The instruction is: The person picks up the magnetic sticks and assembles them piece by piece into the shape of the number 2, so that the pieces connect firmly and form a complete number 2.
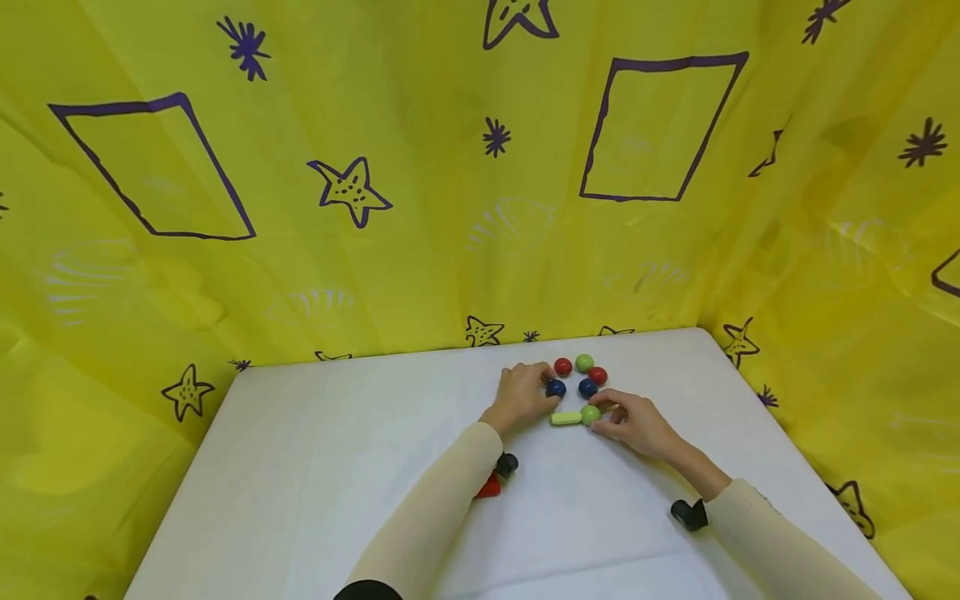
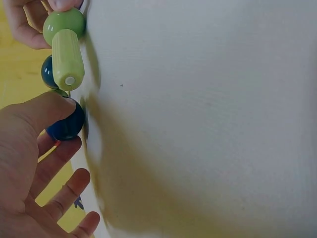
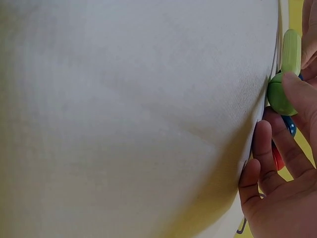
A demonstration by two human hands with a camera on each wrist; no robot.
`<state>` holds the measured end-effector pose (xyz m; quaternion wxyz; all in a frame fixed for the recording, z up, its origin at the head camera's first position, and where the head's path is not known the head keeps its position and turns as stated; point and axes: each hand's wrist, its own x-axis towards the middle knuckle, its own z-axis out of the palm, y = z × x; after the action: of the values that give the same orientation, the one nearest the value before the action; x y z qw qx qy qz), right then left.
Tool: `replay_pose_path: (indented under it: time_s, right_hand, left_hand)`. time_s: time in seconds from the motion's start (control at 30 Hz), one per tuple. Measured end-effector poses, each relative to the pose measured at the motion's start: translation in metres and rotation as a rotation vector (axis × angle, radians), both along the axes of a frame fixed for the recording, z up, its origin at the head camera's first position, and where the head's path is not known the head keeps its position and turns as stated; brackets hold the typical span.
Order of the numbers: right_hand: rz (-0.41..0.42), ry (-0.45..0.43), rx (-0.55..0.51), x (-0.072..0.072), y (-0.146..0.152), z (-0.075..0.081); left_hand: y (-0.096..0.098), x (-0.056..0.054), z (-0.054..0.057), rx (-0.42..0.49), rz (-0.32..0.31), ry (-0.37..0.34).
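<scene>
Two hands at the far side of a white bench [image 1: 315,483], right of its middle, with six small glossy balls in a rough ring. The left hand [image 1: 523,393] pinches a dark blue ball [image 2: 70,123] between thumb and finger; its remaining fingers are spread, apart from the ball. The right hand [image 1: 633,423] pinches a green ball [image 1: 591,415], the nearest of the ring, its thumb pressed against the surface. A ridged light green rod [image 1: 566,419] touches this ball and extends leftward from it, on the near side of the dark blue ball; its free end bears a small pale disc. Farther off, between the hands, sits a second blue ball [image 1: 588,388], with a red ball [image 1: 597,376] just beside it on the far right. At the far edge of the group are another red ball [image 1: 562,367], to the left, and another green ball [image 1: 584,362], to its right. A red object [image 1: 489,487], partly hidden by the left sleeve [image 1: 442,500], cannot be identified. A yellow curtain [image 1: 420,275] patterned with dark stars hangs behind.
</scene>
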<state>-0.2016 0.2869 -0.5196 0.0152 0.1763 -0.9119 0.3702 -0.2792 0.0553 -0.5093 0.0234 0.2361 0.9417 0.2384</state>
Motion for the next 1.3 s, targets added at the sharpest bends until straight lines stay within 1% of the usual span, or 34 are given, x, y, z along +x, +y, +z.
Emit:
replay_pose_path:
  time_s: [0.17, 0.3, 0.43, 0.57, 0.7, 0.8, 0.93, 1.13, 1.23, 1.3]
  right_hand:
    - [0.008, 0.004, -0.003, -0.001, 0.002, -0.001]
    - [0.009, 0.001, -0.006, 0.0, 0.002, -0.001]
    - [0.007, -0.008, 0.0, 0.001, 0.0, 0.0]
    - [-0.003, -0.007, 0.002, 0.001, -0.001, 0.001]
    - [-0.004, 0.007, 0.0, 0.001, -0.001, 0.0]
    - [-0.008, 0.014, 0.002, 0.0, 0.0, -0.001]
    - [-0.02, 0.019, 0.011, 0.001, -0.001, -0.002]
    - [-0.023, 0.02, 0.011, 0.002, -0.003, 0.001]
    - [-0.03, 0.014, 0.016, 0.002, -0.004, 0.001]
    - [-0.033, 0.008, 0.02, 0.002, -0.004, 0.0]
  left_hand:
    - [-0.001, 0.001, 0.001, 0.007, -0.027, -0.008]
    - [-0.002, 0.001, 0.0, 0.026, -0.038, -0.007]
    - [-0.01, 0.001, -0.003, 0.05, -0.055, -0.016]
    - [-0.02, 0.003, -0.004, 0.077, -0.074, -0.035]
    - [-0.029, 0.005, -0.002, 0.075, -0.08, -0.048]
    - [-0.036, 0.007, 0.0, 0.058, -0.082, -0.063]
    - [-0.045, 0.012, 0.001, 0.057, -0.084, -0.104]
    - [-0.055, 0.023, 0.005, 0.097, -0.068, -0.178]
    - [-0.058, 0.027, 0.006, 0.116, -0.067, -0.201]
    - [-0.059, 0.029, 0.007, 0.125, -0.076, -0.202]
